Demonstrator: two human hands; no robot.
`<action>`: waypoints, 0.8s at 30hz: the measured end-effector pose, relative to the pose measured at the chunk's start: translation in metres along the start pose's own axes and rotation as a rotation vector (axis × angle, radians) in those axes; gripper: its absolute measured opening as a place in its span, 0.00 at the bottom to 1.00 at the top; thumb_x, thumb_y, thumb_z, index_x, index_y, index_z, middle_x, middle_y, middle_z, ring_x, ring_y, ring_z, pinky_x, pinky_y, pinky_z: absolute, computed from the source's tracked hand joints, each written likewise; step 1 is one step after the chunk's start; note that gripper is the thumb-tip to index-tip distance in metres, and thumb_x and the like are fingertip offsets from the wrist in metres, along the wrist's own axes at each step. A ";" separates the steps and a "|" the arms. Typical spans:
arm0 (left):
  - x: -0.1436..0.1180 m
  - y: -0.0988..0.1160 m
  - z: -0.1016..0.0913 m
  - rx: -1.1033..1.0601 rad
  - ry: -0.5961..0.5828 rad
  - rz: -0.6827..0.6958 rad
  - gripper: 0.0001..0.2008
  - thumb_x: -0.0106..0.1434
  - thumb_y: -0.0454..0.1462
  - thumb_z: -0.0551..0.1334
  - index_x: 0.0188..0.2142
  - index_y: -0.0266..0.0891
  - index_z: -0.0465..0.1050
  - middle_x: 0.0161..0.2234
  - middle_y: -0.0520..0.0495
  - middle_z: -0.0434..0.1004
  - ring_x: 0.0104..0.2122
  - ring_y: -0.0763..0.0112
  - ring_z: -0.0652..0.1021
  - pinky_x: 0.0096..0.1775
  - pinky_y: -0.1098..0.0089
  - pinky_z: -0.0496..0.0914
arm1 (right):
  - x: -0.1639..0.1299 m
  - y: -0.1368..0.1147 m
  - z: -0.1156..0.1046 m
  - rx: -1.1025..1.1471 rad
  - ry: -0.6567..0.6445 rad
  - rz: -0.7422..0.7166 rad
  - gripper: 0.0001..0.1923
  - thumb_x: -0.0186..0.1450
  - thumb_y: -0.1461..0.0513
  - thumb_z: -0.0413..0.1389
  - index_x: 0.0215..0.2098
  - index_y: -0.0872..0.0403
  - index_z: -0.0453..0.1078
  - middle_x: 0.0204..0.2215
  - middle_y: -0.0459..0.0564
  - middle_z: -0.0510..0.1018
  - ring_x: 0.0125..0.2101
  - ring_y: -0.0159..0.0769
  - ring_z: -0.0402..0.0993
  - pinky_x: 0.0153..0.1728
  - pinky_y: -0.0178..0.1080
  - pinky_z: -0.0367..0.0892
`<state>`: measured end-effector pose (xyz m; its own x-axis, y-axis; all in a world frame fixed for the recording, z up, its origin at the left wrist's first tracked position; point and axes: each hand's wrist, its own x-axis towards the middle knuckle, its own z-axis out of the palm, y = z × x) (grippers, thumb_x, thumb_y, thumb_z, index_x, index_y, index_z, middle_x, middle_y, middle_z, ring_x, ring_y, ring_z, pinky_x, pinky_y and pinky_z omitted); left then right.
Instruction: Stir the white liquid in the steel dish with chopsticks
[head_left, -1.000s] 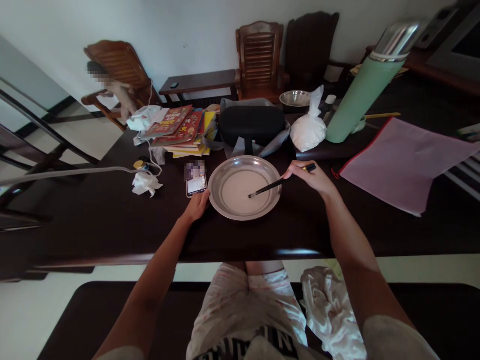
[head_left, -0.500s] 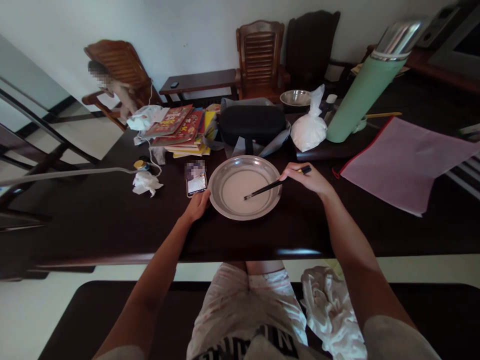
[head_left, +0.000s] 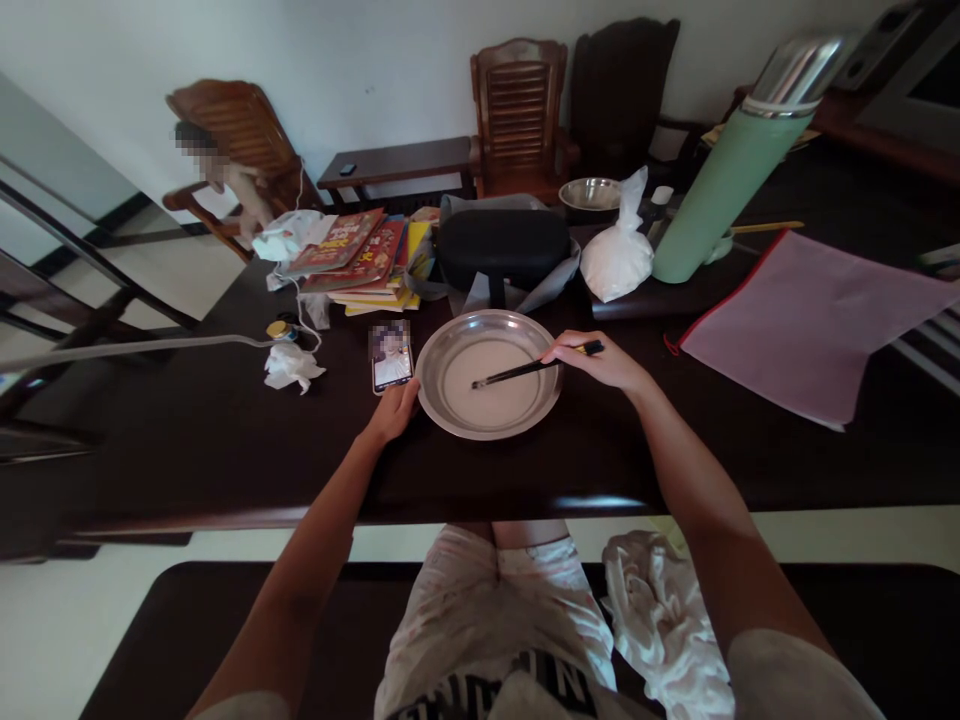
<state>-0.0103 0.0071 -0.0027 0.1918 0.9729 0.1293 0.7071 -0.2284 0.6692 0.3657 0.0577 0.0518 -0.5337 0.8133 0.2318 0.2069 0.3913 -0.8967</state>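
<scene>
A shallow metal basin (head_left: 487, 428) stands on the dark table in front of me, with a whitish liquid (head_left: 495, 395) in its bottom. My left hand (head_left: 394, 410) is closed on the basin's left rim. In my right hand (head_left: 596, 360) are black chopsticks (head_left: 517, 373) with gold-banded ends, held slanting over the right rim. Their tips are in the liquid, near the middle of the basin. Just behind my left hand lies a phone (head_left: 391, 362) with its screen lit.
Behind the basin sit a black case (head_left: 504, 243), stacked books (head_left: 360, 255) and a tied bag of white powder (head_left: 619, 262). A green thermos (head_left: 724, 190) and a pink mesh-like pouch (head_left: 810, 320) are at the right. Crumpled tissue (head_left: 292, 368) lies left. A person (head_left: 240, 190) is beyond the table.
My right hand has moved a little to the left with the chopsticks, and their tips have shifted left through the liquid. My left hand stays at the rim.
</scene>
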 end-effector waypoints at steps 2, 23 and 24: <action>0.000 0.000 0.000 0.002 0.006 -0.002 0.39 0.66 0.65 0.36 0.14 0.43 0.59 0.14 0.47 0.65 0.18 0.70 0.68 0.28 0.66 0.65 | 0.001 0.002 0.000 -0.034 0.045 -0.019 0.16 0.66 0.47 0.57 0.36 0.46 0.82 0.36 0.48 0.83 0.39 0.39 0.77 0.45 0.43 0.68; -0.001 -0.001 0.000 0.010 -0.007 -0.009 0.36 0.70 0.58 0.38 0.15 0.42 0.59 0.14 0.47 0.65 0.19 0.70 0.67 0.28 0.68 0.65 | -0.004 -0.004 -0.009 0.034 0.102 0.040 0.19 0.66 0.46 0.57 0.30 0.48 0.81 0.32 0.47 0.84 0.38 0.40 0.79 0.47 0.42 0.69; -0.001 -0.001 0.000 0.008 -0.010 -0.011 0.36 0.70 0.58 0.38 0.15 0.42 0.59 0.14 0.48 0.65 0.19 0.71 0.67 0.28 0.68 0.64 | -0.003 -0.004 -0.007 0.050 0.066 0.040 0.18 0.66 0.46 0.57 0.31 0.48 0.81 0.33 0.47 0.84 0.39 0.40 0.79 0.47 0.42 0.69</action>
<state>-0.0112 0.0067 -0.0040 0.1905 0.9750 0.1147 0.7147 -0.2178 0.6646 0.3719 0.0566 0.0572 -0.4701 0.8551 0.2187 0.1845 0.3375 -0.9231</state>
